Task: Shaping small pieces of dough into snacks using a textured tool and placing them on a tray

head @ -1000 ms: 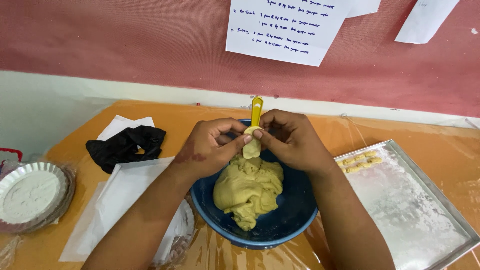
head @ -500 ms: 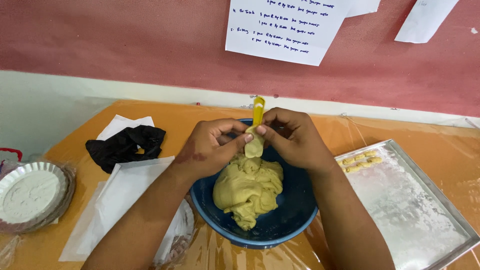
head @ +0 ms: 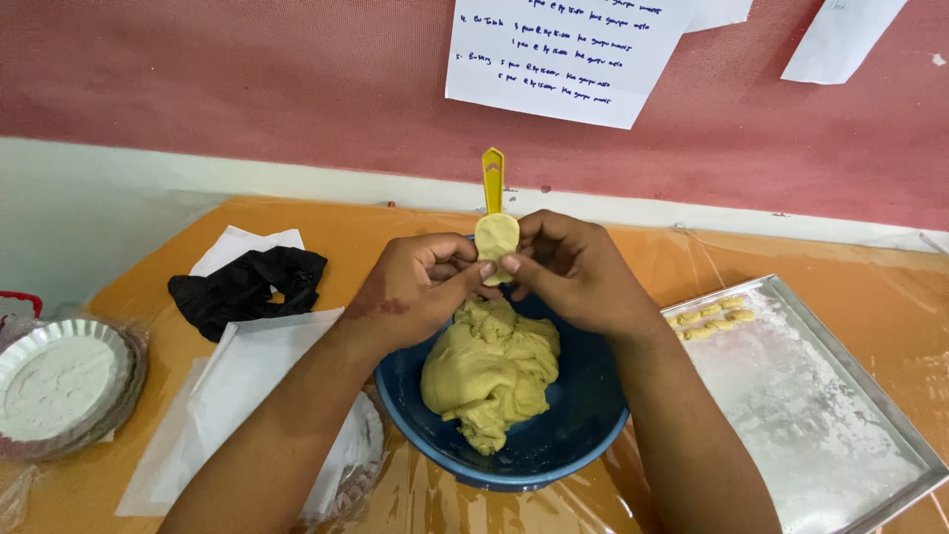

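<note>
A blue bowl [head: 583, 440] in front of me holds a big lump of yellow dough [head: 491, 372]. Above it, my left hand [head: 415, 289] and my right hand [head: 575, 272] meet around a yellow spoon [head: 492, 178] whose handle points up. The spoon's head is packed with a small oval of dough [head: 496, 237], and both thumbs press at its lower edge.
A floured metal tray [head: 806, 396] with several small dough pieces [head: 707, 318] lies at the right. White paper sheets [head: 252, 381] and a black cloth [head: 247, 287] are at the left, beside a foil dish of flour [head: 59, 381]. The orange table is covered in clear plastic.
The spoon with its dough has risen a little and stands more upright. My thumbs have shifted to its lower edge; the dough lump and bowl stay put.
</note>
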